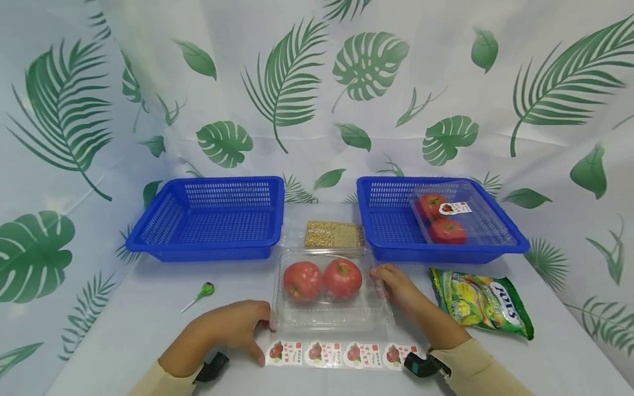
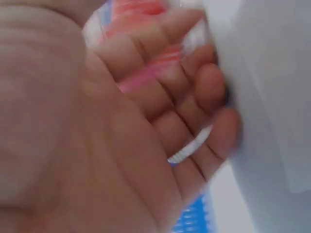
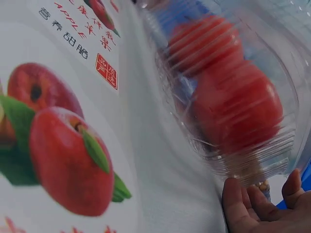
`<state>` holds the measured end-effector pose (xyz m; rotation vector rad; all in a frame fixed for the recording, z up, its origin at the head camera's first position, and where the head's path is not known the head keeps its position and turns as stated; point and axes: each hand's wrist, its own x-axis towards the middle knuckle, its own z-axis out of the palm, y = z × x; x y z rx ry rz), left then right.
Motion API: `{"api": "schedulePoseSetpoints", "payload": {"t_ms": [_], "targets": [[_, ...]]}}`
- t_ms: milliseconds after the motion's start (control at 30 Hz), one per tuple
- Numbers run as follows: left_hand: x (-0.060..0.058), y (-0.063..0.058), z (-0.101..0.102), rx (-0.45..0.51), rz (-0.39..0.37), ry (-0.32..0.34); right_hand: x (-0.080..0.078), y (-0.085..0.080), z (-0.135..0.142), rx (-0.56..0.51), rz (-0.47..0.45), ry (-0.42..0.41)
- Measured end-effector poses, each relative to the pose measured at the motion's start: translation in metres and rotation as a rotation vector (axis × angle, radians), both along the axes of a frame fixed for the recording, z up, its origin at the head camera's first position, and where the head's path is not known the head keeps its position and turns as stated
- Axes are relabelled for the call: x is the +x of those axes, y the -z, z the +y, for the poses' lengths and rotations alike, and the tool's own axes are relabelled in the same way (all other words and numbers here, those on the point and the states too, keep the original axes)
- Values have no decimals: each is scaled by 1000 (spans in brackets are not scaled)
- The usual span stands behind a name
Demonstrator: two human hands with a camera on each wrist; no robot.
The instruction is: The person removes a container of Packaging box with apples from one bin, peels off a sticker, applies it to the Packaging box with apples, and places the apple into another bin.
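Observation:
A clear plastic clamshell box (image 1: 329, 319) with two red apples (image 1: 342, 278) sits on the white table in the head view. My left hand (image 1: 236, 325) is at its left side, fingers loosely bent, thumb tip by the end of a strip of apple stickers (image 1: 323, 354). The left wrist view shows that hand (image 2: 141, 111) blurred, with nothing gripped in the palm. At the box's right edge, my right hand (image 1: 402, 289) touches the plastic with its fingertips. Seen from the right wrist, those fingers (image 3: 234, 201) rest against the box's ribbed side, thumb apart.
At the back left stands a blue basket (image 1: 218, 254); another blue basket (image 1: 426, 254) at the back right holds a stickered box of apples (image 1: 448, 231). A packet of yellow grains (image 1: 324, 234) lies between them. A lollipop (image 1: 206, 289) is on the left, a green candy bag (image 1: 480, 302) on the right.

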<state>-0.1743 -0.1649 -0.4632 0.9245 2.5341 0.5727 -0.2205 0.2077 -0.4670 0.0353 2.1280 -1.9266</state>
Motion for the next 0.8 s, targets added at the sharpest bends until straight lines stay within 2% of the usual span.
{"api": "schedulePoseSetpoints", "payload": {"t_ms": [133,200,267,433,533,700,800], "targets": [[9,-5,-3,-126,88,-84,0,5,-2,-53,-3,-21],[12,-7,-4,-168,93,-122,0,6,-2,-81,-5,-44],[12,-10,-5,-165,67,-141,-1,6,0,-84,-2,-64],[4,-10,-5,-84,-3,-101,-2,0,7,30,-32,-85],[0,-9,-6,-70,-30,-78,-1,-3,10,80,-67,-116],[-4,-3,-9,-19,-114,-26,0,-3,8,22,-102,-150],[-5,-1,-10,59,-208,20,-1,-1,7,4,-96,-159]]}}
